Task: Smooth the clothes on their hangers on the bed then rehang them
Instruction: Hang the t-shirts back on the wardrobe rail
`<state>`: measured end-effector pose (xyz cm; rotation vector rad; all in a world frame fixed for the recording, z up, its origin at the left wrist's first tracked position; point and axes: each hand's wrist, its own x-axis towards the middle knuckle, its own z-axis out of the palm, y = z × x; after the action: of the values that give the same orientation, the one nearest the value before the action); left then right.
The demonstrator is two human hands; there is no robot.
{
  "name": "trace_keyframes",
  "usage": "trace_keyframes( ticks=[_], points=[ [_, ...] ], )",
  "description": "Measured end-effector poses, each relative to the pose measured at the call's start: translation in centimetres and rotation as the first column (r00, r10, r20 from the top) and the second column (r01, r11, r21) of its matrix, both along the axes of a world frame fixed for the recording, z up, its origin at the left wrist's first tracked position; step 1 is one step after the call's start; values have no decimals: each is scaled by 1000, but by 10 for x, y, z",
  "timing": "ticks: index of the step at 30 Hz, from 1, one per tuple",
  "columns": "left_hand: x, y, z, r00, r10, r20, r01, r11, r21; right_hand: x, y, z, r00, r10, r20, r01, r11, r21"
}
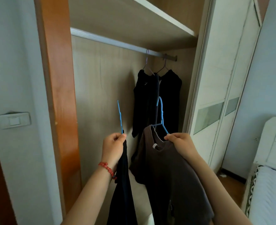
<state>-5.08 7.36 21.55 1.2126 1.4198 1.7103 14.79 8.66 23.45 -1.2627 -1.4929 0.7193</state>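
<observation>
The open wardrobe (101,95) fills the far view, its rail (117,42) running high from far left down toward the far right, well above both my hands. Two dark garments (156,101) already hang at the rail's right end, leaving the left stretch bare. The bed (270,192) lies off to the near right. My right hand (181,142) pinches the shoulder of a blue hanger (161,117) carrying a brown shirt (171,176), its hook pointing straight up, just in front of the hung clothes. My left hand (113,146) is pressed together around a second blue hanger (120,117), seen edge-on, with a black garment (123,184) trailing down. I judge the lift is up and away; the right hook sits nearer the rail's occupied end, so those clothes may crowd it.
</observation>
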Motion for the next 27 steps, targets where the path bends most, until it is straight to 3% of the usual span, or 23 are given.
trace_keyframes(
  ticks=[15,27],
  points=[
    [-14,120,44,989,117,94,-131,979,158,-29,111,41,998,41,-44,-39,998,44],
    [-20,185,82,957,277,89,-290,937,194,-40,210,94,967,251,-32,-248,966,78]
  ],
)
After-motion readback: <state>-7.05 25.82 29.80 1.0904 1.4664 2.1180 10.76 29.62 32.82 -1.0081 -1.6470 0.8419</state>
